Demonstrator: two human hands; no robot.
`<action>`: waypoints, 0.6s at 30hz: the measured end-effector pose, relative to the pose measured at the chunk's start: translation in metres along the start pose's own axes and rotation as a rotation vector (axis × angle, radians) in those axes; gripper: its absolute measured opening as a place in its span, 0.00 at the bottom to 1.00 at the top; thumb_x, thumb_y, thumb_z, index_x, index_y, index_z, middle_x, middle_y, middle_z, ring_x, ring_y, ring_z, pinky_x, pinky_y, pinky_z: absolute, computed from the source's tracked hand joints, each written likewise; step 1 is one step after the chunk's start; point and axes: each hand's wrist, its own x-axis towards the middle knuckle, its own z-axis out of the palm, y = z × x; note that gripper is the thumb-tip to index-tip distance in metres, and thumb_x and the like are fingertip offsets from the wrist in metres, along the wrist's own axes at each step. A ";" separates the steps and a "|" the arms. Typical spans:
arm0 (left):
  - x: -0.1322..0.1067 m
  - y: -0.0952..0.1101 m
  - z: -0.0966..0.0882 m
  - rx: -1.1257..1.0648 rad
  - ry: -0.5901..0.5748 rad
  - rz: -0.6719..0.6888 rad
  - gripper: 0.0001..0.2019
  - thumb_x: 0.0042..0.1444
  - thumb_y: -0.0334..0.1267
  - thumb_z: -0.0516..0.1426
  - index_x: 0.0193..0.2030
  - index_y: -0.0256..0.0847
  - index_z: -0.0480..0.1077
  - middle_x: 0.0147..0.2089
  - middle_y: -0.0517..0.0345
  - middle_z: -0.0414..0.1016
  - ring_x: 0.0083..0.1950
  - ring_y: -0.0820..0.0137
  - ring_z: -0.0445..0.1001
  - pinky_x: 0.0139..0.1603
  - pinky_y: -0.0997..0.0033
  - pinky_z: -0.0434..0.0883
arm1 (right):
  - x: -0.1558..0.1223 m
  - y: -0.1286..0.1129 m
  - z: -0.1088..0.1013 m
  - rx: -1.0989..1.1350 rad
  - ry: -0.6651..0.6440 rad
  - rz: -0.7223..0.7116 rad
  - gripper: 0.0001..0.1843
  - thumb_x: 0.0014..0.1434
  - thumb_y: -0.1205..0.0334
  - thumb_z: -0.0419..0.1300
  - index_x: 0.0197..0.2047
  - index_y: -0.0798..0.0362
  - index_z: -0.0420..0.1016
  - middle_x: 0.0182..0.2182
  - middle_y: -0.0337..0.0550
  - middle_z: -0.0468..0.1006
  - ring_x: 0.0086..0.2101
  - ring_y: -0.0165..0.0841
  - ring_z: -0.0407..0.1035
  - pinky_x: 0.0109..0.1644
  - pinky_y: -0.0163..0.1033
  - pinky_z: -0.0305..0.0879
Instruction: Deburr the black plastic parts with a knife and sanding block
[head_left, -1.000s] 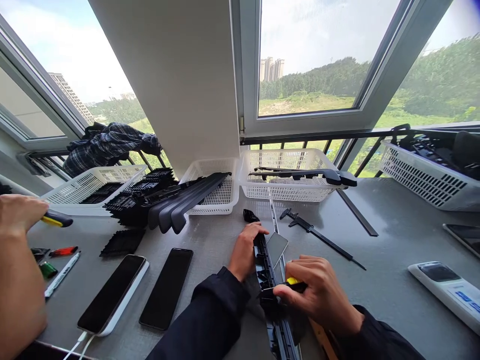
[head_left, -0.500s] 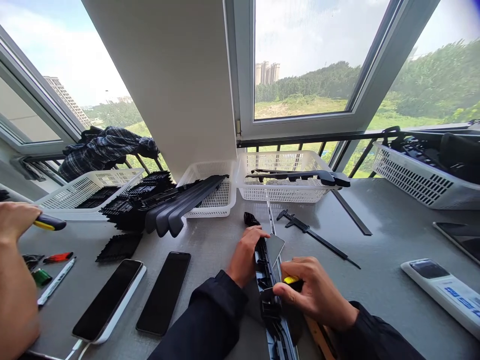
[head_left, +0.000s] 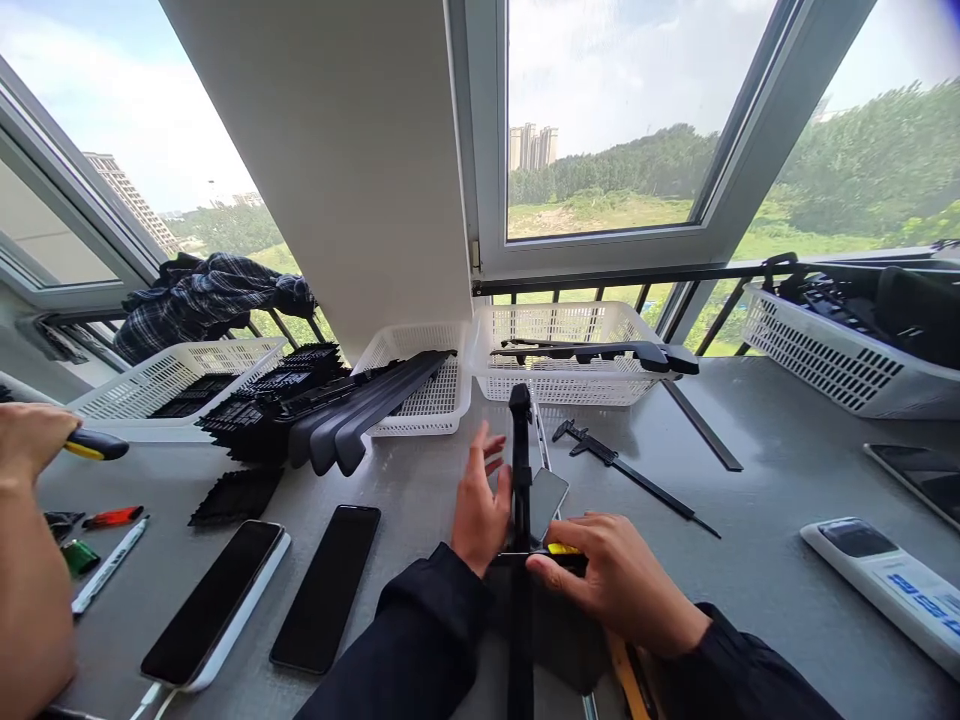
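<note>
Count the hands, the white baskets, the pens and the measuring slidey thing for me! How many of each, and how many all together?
Hands: 3 (left hand, right hand, another person's hand)
White baskets: 4
White pen: 1
Black caliper: 1
Total: 9

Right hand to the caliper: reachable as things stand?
Likely yes: the caliper lies uncovered beyond the right hand, with nothing visible standing between them. But that hand grips a yellow-and-black tool, so it would probably need freeing first.
</note>
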 end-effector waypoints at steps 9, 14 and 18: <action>0.010 0.002 -0.002 -0.059 -0.244 -0.289 0.24 0.66 0.56 0.53 0.51 0.36 0.75 0.41 0.51 0.82 0.25 0.72 0.74 0.23 0.72 0.70 | 0.003 0.003 -0.004 0.035 -0.022 0.065 0.22 0.74 0.48 0.58 0.29 0.49 0.72 0.25 0.39 0.79 0.29 0.37 0.75 0.35 0.39 0.54; 0.009 0.015 -0.011 0.145 -0.350 -0.204 0.18 0.67 0.50 0.54 0.39 0.40 0.78 0.29 0.58 0.77 0.26 0.69 0.72 0.31 0.69 0.68 | 0.002 0.003 -0.007 0.106 0.043 0.096 0.20 0.72 0.49 0.58 0.30 0.50 0.73 0.25 0.39 0.78 0.29 0.36 0.73 0.35 0.39 0.55; -0.001 0.035 -0.008 0.325 -0.404 -0.100 0.09 0.61 0.44 0.61 0.36 0.43 0.78 0.32 0.54 0.80 0.38 0.59 0.78 0.43 0.63 0.68 | 0.002 0.006 -0.011 0.232 0.265 0.134 0.20 0.73 0.51 0.56 0.31 0.50 0.75 0.24 0.37 0.75 0.26 0.33 0.70 0.33 0.37 0.57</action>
